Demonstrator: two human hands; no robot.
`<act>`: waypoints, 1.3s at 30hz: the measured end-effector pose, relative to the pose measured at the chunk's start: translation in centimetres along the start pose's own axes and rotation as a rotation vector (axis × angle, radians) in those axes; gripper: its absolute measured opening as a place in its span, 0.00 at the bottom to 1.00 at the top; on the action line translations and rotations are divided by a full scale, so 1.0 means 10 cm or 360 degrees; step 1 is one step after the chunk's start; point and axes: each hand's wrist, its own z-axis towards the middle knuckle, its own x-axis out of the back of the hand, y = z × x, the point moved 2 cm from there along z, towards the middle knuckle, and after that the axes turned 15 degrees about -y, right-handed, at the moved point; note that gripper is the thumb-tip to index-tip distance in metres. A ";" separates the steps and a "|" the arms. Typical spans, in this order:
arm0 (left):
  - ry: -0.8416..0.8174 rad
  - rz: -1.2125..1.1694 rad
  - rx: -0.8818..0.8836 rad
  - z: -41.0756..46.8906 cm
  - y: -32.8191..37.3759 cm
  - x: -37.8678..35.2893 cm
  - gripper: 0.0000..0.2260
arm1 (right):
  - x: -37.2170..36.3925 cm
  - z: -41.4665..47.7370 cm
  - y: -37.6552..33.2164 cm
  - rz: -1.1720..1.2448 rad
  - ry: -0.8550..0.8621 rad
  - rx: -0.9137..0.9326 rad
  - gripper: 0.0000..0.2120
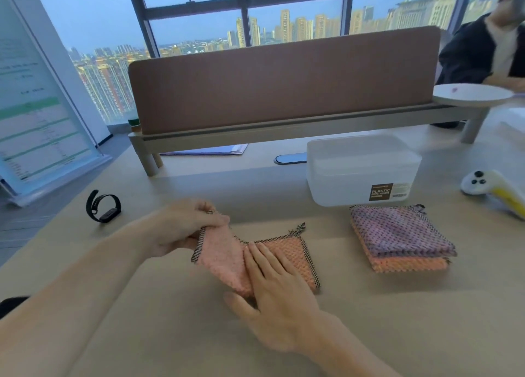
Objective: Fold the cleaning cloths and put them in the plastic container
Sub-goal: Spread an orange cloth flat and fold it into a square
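Observation:
A pink-orange cleaning cloth (287, 253) with a checked black-and-white border lies on the desk in the middle. My left hand (181, 226) pinches its left corner and lifts that part over toward the right. Flat on the cloth's centre rests my right hand (272, 288), fingers together, pressing it down. To the right sits a stack of folded cloths (397, 234), purple on top and orange beneath. Behind that stack stands the translucent plastic container (360, 169) with a brown label, lid on.
A black wristband (102, 206) lies at the left. A brown desk divider (284, 81) on a shelf runs across the back, with a white plate (471, 94) at its right end. A white and yellow device (494, 190) sits far right. Another person (488, 44) sits beyond.

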 end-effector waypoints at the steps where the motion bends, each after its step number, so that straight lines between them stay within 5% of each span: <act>1: 0.0008 -0.0024 -0.0042 0.04 0.10 -0.08 0.08 | 0.08 -0.04 0.02 0.0134 -0.0038 0.0034 0.42; 5: 0.0049 0.0120 -0.0079 0.30 0.36 -0.47 0.12 | 0.51 -0.36 0.23 0.1166 0.0028 0.0074 0.40; 8: 0.0040 0.0317 -0.0028 0.47 0.41 -0.75 0.11 | 0.59 -0.56 0.42 0.1397 0.0300 -0.0026 0.37; 12: 0.0010 0.0518 0.0062 0.63 0.38 -1.01 0.10 | 0.51 -0.59 0.55 0.1313 0.0313 -0.0314 0.38; 18: 0.0081 0.0633 0.0083 0.72 0.33 -1.12 0.15 | 0.54 -0.51 0.61 0.1178 0.0379 -0.0427 0.26; 22: 0.0015 0.0426 0.0075 0.65 0.33 -1.13 0.28 | 0.46 -0.46 0.69 0.1106 0.0394 -0.0461 0.15; 27: 0.0522 0.1026 -0.0571 0.41 0.07 -1.01 0.10 | 0.42 -0.49 0.77 0.1029 0.0396 -0.0437 0.19; 29: 0.0518 0.1363 -0.0749 0.29 -0.14 -1.05 0.15 | 0.43 -0.51 0.77 0.0964 0.0427 -0.0427 0.20; 33: 0.0271 0.1604 -0.0506 0.23 -0.49 -1.16 0.34 | 0.47 -0.50 0.76 0.0695 0.0484 -0.0432 0.15; 39: 0.0272 0.1750 -0.0414 0.29 -0.64 -1.23 0.37 | 0.44 -0.35 0.51 -0.0026 0.0532 -0.0133 0.25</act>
